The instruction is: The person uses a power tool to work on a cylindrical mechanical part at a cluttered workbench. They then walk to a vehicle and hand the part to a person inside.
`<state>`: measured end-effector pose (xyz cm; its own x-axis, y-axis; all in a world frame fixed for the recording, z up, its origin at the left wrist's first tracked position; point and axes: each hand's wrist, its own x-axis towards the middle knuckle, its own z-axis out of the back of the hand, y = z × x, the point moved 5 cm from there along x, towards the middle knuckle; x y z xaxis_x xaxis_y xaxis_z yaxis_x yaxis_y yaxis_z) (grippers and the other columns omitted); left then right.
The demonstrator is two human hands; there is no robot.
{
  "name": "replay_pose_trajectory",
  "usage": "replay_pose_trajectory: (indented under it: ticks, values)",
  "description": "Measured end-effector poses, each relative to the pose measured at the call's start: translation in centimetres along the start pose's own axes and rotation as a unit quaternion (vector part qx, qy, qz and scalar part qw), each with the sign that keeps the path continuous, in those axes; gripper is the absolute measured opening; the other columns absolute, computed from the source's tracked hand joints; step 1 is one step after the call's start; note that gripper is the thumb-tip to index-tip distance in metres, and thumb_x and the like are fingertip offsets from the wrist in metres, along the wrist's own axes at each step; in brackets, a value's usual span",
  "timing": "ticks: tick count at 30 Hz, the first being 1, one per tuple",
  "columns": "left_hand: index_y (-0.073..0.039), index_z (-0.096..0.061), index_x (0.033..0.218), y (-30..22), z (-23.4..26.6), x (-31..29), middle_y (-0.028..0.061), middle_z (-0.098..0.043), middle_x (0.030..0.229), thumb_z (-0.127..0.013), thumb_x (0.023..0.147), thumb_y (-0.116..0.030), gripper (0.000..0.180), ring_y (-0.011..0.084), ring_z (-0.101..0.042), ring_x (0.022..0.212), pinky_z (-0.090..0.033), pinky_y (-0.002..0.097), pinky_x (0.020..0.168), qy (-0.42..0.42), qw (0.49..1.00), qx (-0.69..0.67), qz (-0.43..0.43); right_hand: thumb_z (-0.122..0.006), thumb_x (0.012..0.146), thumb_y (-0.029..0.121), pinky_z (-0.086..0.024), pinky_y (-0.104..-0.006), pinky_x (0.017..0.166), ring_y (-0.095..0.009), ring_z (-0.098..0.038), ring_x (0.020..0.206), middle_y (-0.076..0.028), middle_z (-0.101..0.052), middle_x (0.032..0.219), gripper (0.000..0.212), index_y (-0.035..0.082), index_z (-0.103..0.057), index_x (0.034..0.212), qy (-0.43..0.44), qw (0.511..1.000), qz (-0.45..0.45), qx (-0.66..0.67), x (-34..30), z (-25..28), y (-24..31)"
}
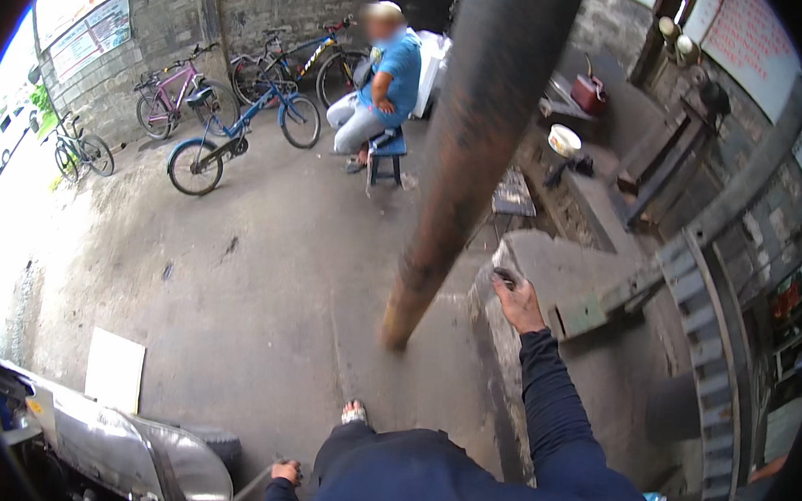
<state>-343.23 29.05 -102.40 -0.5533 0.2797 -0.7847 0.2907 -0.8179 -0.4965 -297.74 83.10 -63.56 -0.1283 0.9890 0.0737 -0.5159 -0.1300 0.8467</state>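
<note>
My right hand (519,305) reaches forward over the edge of a raised concrete ledge (570,256). Its fingers are curled, and a small dark thing at the fingertips is too unclear to name. Low and to the left, my left hand (288,470) is closed at the end of a thin grey bar (252,488). That bar runs down beside a vehicle with shiny metal panels (103,439), and its far end is out of sight. One sandalled foot (354,412) shows between my hands.
A thick rusty post (469,162) slants up ahead. Beyond it a person in a blue shirt (396,71) sits on a blue stool (388,155). A blue bicycle (241,125) and several others stand by the wall. A white board (115,369) lies left; a metal beam (708,359) rises right.
</note>
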Motion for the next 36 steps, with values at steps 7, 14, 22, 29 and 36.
replay_pose_trajectory:
  ticks: [7, 14, 22, 29, 36]
  values:
    - [-0.003, -0.07, 0.117, -33.0, -0.7, 14.8, 0.0088, -0.073, 0.096, -0.065, 0.092, -0.02, 0.031, 0.0218, -0.072, 0.074, -0.052, 0.0355, 0.056, 0.045, 0.982, -0.014, -0.181, -0.054, 0.102, 0.061, -0.048, -0.0517, 0.098, -0.028, -0.06, 0.124, -0.011, -0.066, 0.13, 0.063, 0.009, -0.06, 0.138, -0.134, 0.892, -0.194, 0.386, 15.6, -2.2, -5.3]
    - [0.0, -0.07, 0.117, -53.8, -10.9, 22.4, 0.0093, -0.072, 0.091, -0.065, 0.094, -0.016, 0.029, 0.0197, -0.07, 0.07, -0.051, 0.0318, 0.054, 0.114, 0.976, 0.037, -0.183, -0.045, 0.099, 0.074, -0.033, -0.058, 0.116, -0.036, -0.041, 0.144, -0.017, -0.044, 0.155, 0.085, 0.012, -0.038, 0.156, 0.109, 0.8, -0.12, 0.577, 12.0, -5.0, -8.8]
    - [0.006, -0.073, 0.115, -81.8, -38.1, 17.6, 0.0175, -0.078, 0.098, -0.071, 0.09, -0.025, 0.04, 0.0226, -0.076, 0.084, -0.06, 0.0358, 0.08, 0.365, 0.813, 0.31, -0.332, -0.046, 0.1, 0.07, -0.029, -0.0604, 0.124, -0.037, -0.034, 0.152, -0.018, -0.035, 0.163, 0.09, 0.009, -0.027, 0.163, 0.001, 0.843, -0.197, 0.5, 5.8, -4.5, -5.1]
    - [-0.001, -0.076, 0.114, -94.2, -60.6, 21.7, 0.0204, -0.078, 0.108, -0.073, 0.088, -0.034, 0.042, 0.0328, -0.075, 0.102, -0.057, 0.0389, 0.095, 0.4, 0.635, 0.503, -0.429, -0.061, 0.098, 0.052, -0.039, -0.0557, 0.116, -0.038, -0.053, 0.132, -0.019, -0.053, 0.147, 0.069, 0.005, -0.045, 0.147, -0.378, 0.74, -0.386, 0.401, -2.0, -10.0, -12.1]
    - [0.003, -0.074, 0.114, -101.4, -75.9, 32.4, 0.015, -0.078, 0.094, -0.072, 0.09, -0.027, 0.039, 0.0219, -0.075, 0.084, -0.059, 0.0361, 0.081, 0.44, 0.598, 0.536, -0.402, -0.066, 0.096, 0.043, -0.045, -0.0514, 0.107, -0.038, -0.06, 0.122, -0.021, -0.061, 0.134, 0.057, 0.003, -0.055, 0.135, -0.28, 0.689, -0.624, 0.24, 20.8, -24.6, -31.3]
